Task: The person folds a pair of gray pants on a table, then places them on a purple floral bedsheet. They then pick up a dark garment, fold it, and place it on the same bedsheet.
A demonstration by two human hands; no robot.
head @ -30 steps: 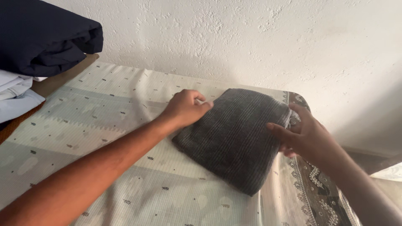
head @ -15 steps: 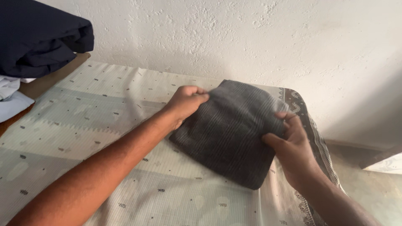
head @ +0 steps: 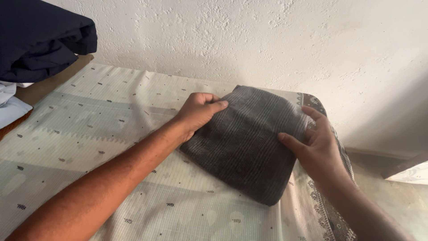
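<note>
Now my left hand (head: 198,111) and right hand (head: 314,145) both clamp the folded grey cloth (head: 249,138), at the worktop's (head: 89,134) three-o'clock edge; uneven pulling could, I judge, undo the fold.

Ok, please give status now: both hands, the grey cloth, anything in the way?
Left hand grips folded grey cloth at its left edge. Right hand grips the right edge. Cloth lies flat on patterned sheet. Nothing in the way; dark pile far left.

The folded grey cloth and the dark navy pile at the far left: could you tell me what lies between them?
In the head view, only the pale patterned table cover lies between the folded grey cloth and the dark navy pile; the left hand grips the cloth's near edge.
</note>
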